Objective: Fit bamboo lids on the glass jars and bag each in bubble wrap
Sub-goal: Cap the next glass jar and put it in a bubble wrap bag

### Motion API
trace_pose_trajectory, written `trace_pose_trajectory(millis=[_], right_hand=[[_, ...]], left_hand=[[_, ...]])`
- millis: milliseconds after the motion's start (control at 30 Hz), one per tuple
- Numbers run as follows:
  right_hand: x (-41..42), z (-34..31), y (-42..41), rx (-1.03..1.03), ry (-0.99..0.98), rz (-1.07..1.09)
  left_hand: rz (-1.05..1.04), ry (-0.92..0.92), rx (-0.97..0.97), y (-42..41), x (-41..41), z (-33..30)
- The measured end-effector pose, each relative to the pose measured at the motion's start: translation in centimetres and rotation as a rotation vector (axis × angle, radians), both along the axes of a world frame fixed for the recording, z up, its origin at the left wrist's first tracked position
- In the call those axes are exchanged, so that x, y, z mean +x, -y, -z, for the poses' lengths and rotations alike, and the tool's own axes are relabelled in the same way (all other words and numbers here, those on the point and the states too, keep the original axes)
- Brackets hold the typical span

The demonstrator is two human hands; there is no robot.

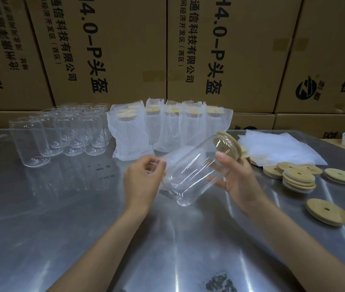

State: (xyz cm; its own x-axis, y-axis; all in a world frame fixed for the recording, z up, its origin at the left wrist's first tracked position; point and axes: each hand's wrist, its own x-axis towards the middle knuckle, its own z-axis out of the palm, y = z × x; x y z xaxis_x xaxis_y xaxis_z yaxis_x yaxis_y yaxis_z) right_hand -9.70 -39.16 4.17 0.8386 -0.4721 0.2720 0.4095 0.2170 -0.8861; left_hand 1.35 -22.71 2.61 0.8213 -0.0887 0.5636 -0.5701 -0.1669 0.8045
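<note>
Holding the lidded glass jar (pixel 194 171) tilted above the desk (pixel 72 207), long axis running from base at seven o'clock up to bamboo lid (pixel 229 144) at one o'clock. Right hand (pixel 236 178) curled round the jar's upper side, near the lid. Left hand (pixel 144 180) at nine o'clock of the jar, fingers curled by its lower wall, possibly pinching film; cannot tell. Bubble-wrap bags (pixel 281 150) lying flat at two o'clock, nearer the right hand. Bagging probably next.

a shiny metal table (pixel 61 207) stands before stacked printed cardboard boxes (pixel 108 49), catching glare.
</note>
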Motion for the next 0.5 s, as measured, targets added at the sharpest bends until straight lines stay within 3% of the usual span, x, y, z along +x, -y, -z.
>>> trace_pose_trajectory(millis=[100,167,367,433,500], right_hand=[[0.1,0.1,-0.1,0.011,0.023,0.070],[0.1,0.0,0.2,0.065,0.008,0.095],[-0.2,-0.1,0.7,0.245,-0.003,0.028],[-0.1,-0.1,0.7,0.293,-0.018,0.012],[-0.1,-0.1,0.7,0.336,-0.032,0.019]], left_hand=[[0.018,-0.177,-0.374,-0.1,0.3,-0.8],[0.008,-0.126,-0.470,-0.4,0.2,-1.4],[-0.032,0.355,-0.193,-0.8,-1.0,-2.1],[0.024,0.391,-0.010,-0.4,-1.1,-1.7],[0.026,0.304,0.206,0.0,-0.8,-0.8]])
